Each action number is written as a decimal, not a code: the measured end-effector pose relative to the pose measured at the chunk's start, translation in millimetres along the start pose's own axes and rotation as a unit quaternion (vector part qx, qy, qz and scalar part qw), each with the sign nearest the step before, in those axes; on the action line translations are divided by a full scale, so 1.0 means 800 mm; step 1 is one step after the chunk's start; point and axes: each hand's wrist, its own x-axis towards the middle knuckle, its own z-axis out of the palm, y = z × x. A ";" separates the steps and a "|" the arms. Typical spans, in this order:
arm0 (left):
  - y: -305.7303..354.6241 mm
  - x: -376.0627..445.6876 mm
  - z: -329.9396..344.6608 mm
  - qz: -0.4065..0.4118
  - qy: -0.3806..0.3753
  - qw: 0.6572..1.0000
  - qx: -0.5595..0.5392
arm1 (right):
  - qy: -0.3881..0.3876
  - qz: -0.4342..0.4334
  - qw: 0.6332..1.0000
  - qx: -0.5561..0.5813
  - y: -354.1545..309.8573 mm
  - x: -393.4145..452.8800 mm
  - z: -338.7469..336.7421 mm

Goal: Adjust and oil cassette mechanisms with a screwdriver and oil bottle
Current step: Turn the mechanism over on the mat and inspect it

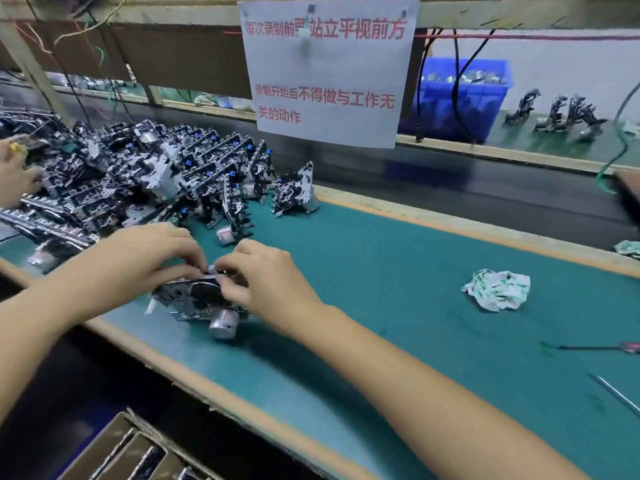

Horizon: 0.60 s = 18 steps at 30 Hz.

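A cassette mechanism with a silver motor lies on the green mat near the front edge. My left hand grips its top edge from the left, fingers curled over it. My right hand pinches the same top edge from the right, fingertips almost meeting those of the left. A screwdriver with a red handle lies on the mat at the far right, away from both hands. No oil bottle is visible.
A large pile of cassette mechanisms fills the left back of the mat; another person's hand reaches into it. A crumpled rag lies to the right. A metal rod, a blue bin, a conveyor belt and a paper sign are also present.
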 end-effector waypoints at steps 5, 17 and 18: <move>0.088 0.059 0.007 -0.002 -0.070 0.987 -0.142 | 0.068 0.072 0.995 0.023 0.023 -0.093 -0.081; 0.327 0.244 0.100 0.224 -0.249 0.892 -0.304 | 0.253 0.408 0.850 0.215 0.085 -0.328 -0.219; 0.340 0.253 0.108 0.223 -0.256 0.885 -0.320 | 0.261 0.420 0.841 0.217 0.092 -0.337 -0.227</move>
